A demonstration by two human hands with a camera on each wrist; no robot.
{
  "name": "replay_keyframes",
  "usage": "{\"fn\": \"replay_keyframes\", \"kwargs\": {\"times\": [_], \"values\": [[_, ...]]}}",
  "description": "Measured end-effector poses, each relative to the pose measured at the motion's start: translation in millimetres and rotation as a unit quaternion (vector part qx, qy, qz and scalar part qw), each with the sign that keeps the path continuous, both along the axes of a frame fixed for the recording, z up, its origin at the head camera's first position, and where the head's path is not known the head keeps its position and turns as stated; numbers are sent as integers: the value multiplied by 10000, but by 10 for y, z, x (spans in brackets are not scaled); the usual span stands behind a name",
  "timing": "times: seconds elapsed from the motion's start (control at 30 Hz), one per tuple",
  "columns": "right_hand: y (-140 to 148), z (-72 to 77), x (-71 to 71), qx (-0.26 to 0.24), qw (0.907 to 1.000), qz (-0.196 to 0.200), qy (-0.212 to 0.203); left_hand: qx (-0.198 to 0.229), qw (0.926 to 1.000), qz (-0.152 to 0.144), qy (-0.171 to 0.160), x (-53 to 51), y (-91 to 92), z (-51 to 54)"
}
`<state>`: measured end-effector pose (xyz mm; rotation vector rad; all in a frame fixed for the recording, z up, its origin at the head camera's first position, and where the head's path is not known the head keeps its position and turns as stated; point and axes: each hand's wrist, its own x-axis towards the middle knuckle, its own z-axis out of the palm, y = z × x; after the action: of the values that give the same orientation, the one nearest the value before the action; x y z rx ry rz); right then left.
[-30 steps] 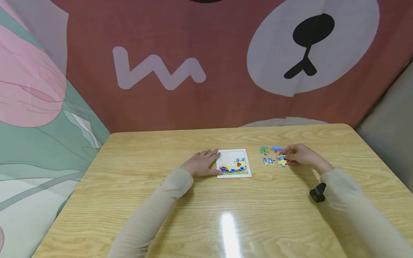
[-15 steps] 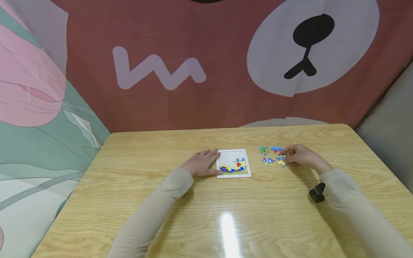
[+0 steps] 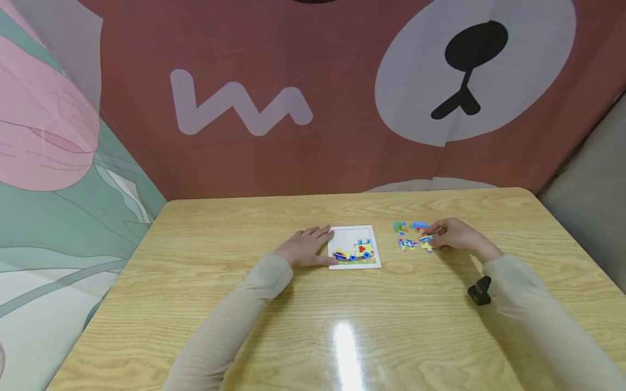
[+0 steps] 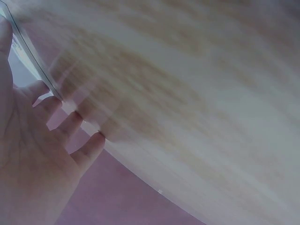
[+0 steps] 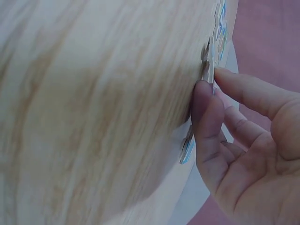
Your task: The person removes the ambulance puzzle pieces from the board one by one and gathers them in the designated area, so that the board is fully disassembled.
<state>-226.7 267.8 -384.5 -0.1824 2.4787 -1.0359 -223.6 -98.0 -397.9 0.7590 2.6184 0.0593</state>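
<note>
Head cam: my left hand (image 3: 305,248) has fingers spread at the white puzzle tray (image 3: 344,239), and loose pieces (image 3: 407,245) lie just past my right hand's (image 3: 457,236) fingertips. Left wrist: tray's right at my fingertips. Right wrist: thumb and fingers pinching a puzzle piece (image 5: 210,63), kinda edge-on.

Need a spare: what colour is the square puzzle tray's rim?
The square puzzle tray's rim is white, clearest in the head view.

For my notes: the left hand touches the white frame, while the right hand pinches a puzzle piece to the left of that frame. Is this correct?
Wrong side: the head view shows the right hand pinching the puzzle piece to the right of the white frame.
</note>
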Motion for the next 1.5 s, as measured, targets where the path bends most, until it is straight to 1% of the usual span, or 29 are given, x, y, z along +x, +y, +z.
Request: {"fn": "replay_keyframes", "kwargs": {"times": [0.27, 0.33, 0.5, 0.57, 0.73, 0.87, 1.03, 1.23, 1.37, 1.5], "values": [[-9, 23, 6, 214, 9995, -54, 205, -4, 10000, -8, -3, -11, 8, 11], [-14, 34, 10, 221, 9995, -75, 217, -20, 10000, -7, -4, -9, 10, 17], [-45, 71, 6, 271, 9988, -65, 396, -34, 10000, -19, 24, -3, 14, 36], [-76, 92, 4, 245, 9987, -48, 434, -21, 10000, -13, 30, 1, 15, 45], [-224, 154, 20, 152, 9992, -26, 374, -21, 10000, -28, 51, 7, 14, 48], [-356, 176, 38, 152, 9985, 38, 530, 3, 10000, -27, 31, 3, 8, 29], [-500, 189, 59, 85, 9956, 362, 866, 52, 10000, -8, -14, 10, 1, 28], [-672, 133, 48, -52, 9900, 720, 1213, 95, 9999, -12, -58, 14, -8, 26], [-778, 92, 60, -201, 9875, 897, 1282, 88, 9999, -10, -71, 6, -9, 11], [-879, 53, 74, -351, 9861, 1074, 1221, 98, 9999, 6, -87, 5, -9, 4]]}}
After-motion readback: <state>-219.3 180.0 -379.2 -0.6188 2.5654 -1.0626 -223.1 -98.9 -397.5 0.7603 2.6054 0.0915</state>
